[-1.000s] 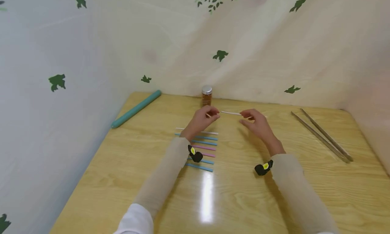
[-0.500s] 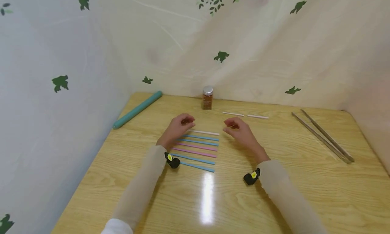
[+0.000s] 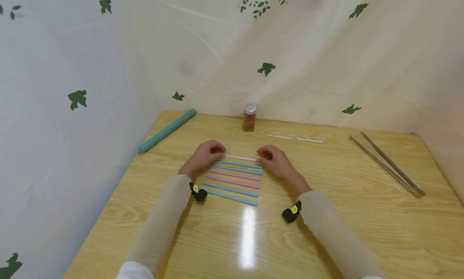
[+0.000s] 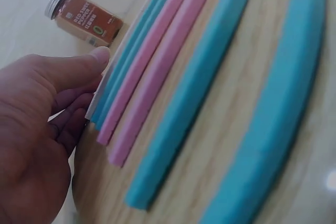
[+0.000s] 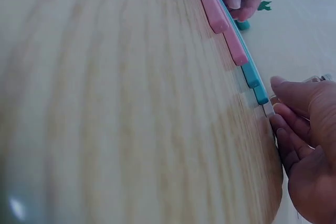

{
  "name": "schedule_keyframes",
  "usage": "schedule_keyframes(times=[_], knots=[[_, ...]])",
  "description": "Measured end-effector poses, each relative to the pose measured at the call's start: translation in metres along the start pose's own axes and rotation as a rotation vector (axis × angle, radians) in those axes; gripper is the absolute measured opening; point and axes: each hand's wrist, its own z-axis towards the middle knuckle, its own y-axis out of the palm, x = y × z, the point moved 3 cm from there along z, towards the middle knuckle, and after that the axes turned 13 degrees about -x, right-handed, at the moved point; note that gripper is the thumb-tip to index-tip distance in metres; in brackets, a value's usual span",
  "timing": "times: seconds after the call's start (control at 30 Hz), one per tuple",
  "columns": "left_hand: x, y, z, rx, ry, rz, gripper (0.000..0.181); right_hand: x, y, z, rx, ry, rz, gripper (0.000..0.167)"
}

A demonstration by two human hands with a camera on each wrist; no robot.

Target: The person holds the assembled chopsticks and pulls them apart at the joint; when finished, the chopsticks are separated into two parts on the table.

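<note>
White stick [image 3: 241, 157] lies farthest in a row of blue sticks [image 3: 230, 190] and pink sticks [image 3: 235, 175] on the surface [image 3: 203, 238] — left hand [image 3: 207, 155] and right hand [image 3: 278, 161] at its ends, fingers [image 4: 79, 103] narrow; I cannot tell if they pinch. Beyond stands a spice jar [image 3: 249, 119], its label [image 4: 88, 17] reading "RED SWEET PEPPER" — metal tongs [image 3: 385, 166] lie right.

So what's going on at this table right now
A person has both hands at a white strip lying on the table: the left hand at its left end, the right hand at its right. Whether either pinches it is unclear. Nearer the person, blue strips and pink strips lie in a row. Two short white pieces lie farther back, right of a jar.
</note>
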Motion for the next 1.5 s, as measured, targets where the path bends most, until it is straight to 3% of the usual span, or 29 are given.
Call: schedule_keyframes(times=[0.2, 0.47, 0.73, 0.87, 1.1, 1.5], knots=[[0.004, 0.001, 0.006, -0.034, 0.033, 0.122, 0.013, -0.002, 0.0, 0.003, -0.033, -0.046, -0.115, 0.024], [0.015, 0.002, 0.007, -0.014, 0.055, 0.19, 0.008, -0.006, -0.001, 0.006, -0.062, -0.036, -0.206, 0.013], [0.023, 0.001, 0.007, -0.013, 0.054, 0.18, 0.007, -0.007, -0.003, 0.003, -0.017, -0.001, -0.161, 0.015], [0.03, 0.003, 0.011, -0.046, 0.069, 0.208, 0.009, -0.008, -0.006, 0.002, 0.012, 0.014, -0.143, 0.013], [0.048, 0.01, 0.021, -0.135, 0.129, 0.288, 0.013, -0.013, -0.01, 0.0, 0.018, -0.024, -0.168, 0.013], [0.064, 0.017, 0.025, -0.139, 0.17, 0.319, 0.01, -0.023, -0.002, 0.009, 0.008, -0.144, -0.162, 0.016]])
